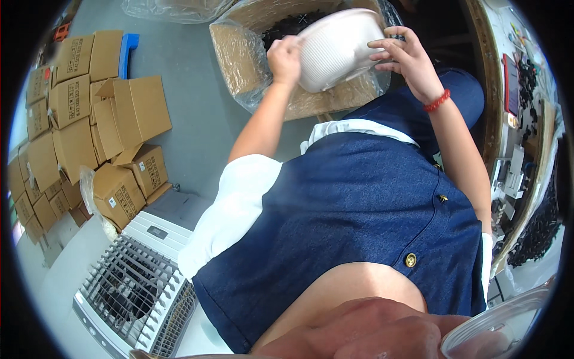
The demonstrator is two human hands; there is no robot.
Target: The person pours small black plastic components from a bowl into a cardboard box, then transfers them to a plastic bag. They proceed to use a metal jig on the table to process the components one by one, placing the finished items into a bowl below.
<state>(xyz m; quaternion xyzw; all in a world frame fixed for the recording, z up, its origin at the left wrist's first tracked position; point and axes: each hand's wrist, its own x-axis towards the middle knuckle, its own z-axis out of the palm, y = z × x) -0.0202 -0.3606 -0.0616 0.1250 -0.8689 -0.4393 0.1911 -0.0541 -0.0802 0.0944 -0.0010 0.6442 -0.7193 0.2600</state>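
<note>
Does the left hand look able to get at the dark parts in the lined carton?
Probably yes: the left hand grips the white bowl right over the open carton, dark parts showing just beyond; only the bowl occupies it.

Left grip (285,58) clenched, right grip (402,57) splayed — both raised

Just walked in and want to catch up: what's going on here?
The person's left hand and right hand hold a white ribbed bowl, tilted, over a plastic-lined cardboard box with small dark parts inside. Stacked cardboard cartons and a white grilled fan unit stand on the floor to the left.
</note>
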